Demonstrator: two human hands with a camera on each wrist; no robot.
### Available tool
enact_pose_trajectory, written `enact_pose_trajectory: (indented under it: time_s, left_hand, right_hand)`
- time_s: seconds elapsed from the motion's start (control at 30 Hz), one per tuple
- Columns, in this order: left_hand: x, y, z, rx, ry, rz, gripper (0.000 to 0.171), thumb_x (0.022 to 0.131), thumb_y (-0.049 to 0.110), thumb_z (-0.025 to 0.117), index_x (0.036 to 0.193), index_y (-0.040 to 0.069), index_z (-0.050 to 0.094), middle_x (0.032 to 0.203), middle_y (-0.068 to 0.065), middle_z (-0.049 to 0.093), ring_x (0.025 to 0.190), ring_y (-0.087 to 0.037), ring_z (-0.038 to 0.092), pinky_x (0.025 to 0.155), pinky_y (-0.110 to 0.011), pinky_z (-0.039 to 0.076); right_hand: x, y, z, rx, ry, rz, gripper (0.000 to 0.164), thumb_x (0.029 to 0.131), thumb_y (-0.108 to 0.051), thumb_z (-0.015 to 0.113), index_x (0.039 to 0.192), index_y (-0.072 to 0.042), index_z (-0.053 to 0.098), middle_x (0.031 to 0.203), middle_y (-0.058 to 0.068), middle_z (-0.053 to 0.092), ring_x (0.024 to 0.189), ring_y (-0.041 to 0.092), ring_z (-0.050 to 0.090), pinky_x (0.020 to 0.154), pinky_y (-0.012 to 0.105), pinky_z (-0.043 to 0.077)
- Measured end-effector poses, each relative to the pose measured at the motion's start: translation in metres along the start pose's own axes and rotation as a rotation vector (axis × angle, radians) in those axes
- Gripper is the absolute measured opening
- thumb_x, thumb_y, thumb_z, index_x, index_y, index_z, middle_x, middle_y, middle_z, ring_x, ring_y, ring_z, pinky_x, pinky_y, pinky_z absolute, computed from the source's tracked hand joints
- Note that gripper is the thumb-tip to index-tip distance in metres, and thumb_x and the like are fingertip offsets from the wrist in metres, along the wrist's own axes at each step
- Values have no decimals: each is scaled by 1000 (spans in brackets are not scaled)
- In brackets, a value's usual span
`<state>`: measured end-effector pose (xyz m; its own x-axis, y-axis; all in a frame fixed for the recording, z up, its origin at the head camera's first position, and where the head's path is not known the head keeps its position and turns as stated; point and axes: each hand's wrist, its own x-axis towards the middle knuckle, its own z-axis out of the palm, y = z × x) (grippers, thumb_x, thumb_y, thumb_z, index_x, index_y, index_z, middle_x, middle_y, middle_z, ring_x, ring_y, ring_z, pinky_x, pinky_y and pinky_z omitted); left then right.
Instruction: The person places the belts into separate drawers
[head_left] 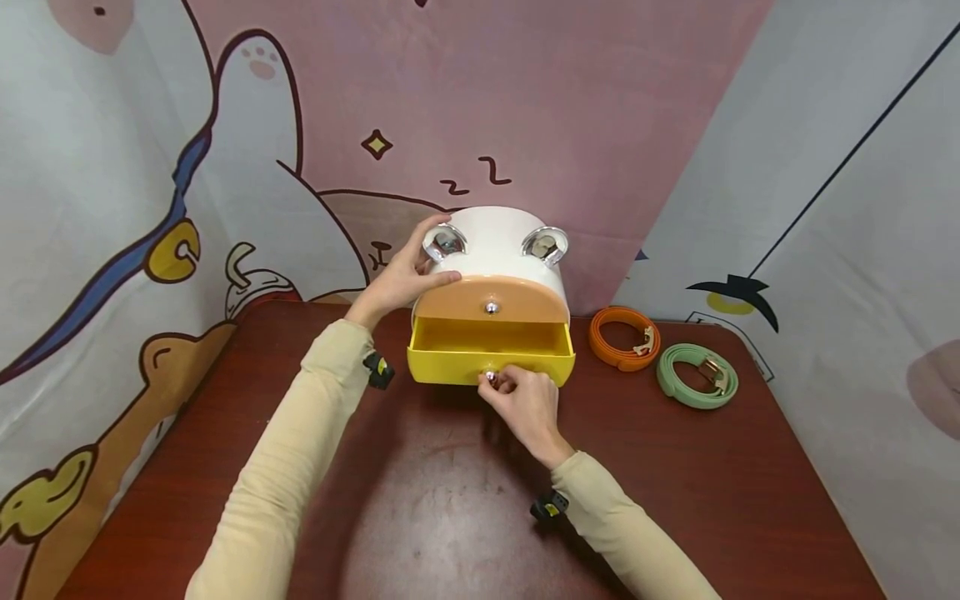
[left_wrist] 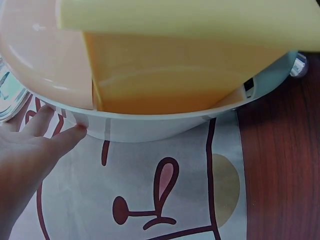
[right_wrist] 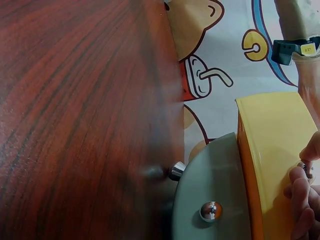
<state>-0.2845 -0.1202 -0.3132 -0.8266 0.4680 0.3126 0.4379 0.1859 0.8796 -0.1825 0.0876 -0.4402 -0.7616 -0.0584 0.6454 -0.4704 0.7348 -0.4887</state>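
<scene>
A white rounded storage box [head_left: 487, 229] with two silver eye-like fittings stands at the back of the table. Its peach top drawer [head_left: 457, 302] is closed, while the yellow drawer [head_left: 442, 367] below is pulled out, its visible interior bare. My right hand [head_left: 528, 408] pinches the silver knob [head_left: 491, 377] of the yellow drawer between thumb and curled fingers. Against the box's upper left rests my left hand [head_left: 401, 279], its thumb along the front edge and fingers beside the silver eye. In the right wrist view, a grey-green drawer front [right_wrist: 205, 175] with its own silver knob [right_wrist: 210, 212] shows beneath.
To the right of the box lie a coiled orange belt [head_left: 618, 358] and a coiled light green belt [head_left: 693, 398]. A dark red-brown wooden table [head_left: 435, 517] carries everything. A cartoon-printed cloth [head_left: 600, 108] hangs close behind the box and along the sides.
</scene>
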Motion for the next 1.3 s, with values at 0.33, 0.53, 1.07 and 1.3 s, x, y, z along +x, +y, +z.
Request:
enact_pose_trajectory:
  time_s: [0.33,0.53,1.07,1.3]
  left_hand:
    - [-1,1,0,-13,-2,-2,77,80,12,67,139,27,20,137,-6,31,125,-21,32,100,-52,19]
    - [-1,2,-1,-7,-6,-8,77,80,13,67,139,30,20,139,-7,29,128,-24,28,100,-54,16]
    - [-3,7,-1,27,-17,-30,77,81,15,66,139,29,17,139,-4,27,128,-25,27,100,-55,16]
    - [-4,10,-1,75,-20,-40,76,82,16,66,139,29,17,139,-8,28,126,-28,30,99,-56,17]
  right_hand:
    - [-6,-3,-4,-2,-1,-7,24,72,-37,67,54,-25,56,48,-17,50,43,-1,47,40,20,35]
    - [-9,-6,-6,-4,-5,-20,24,73,-36,67,55,-25,56,48,-17,50,43,-2,46,40,19,35]
    - [-20,-14,-11,-22,11,-24,24,72,-35,68,54,-25,56,48,-18,49,42,-1,46,40,19,35]
    - [-23,-16,-12,-29,7,-10,23,72,-36,67,55,-25,57,48,-18,50,43,-1,47,40,19,35]
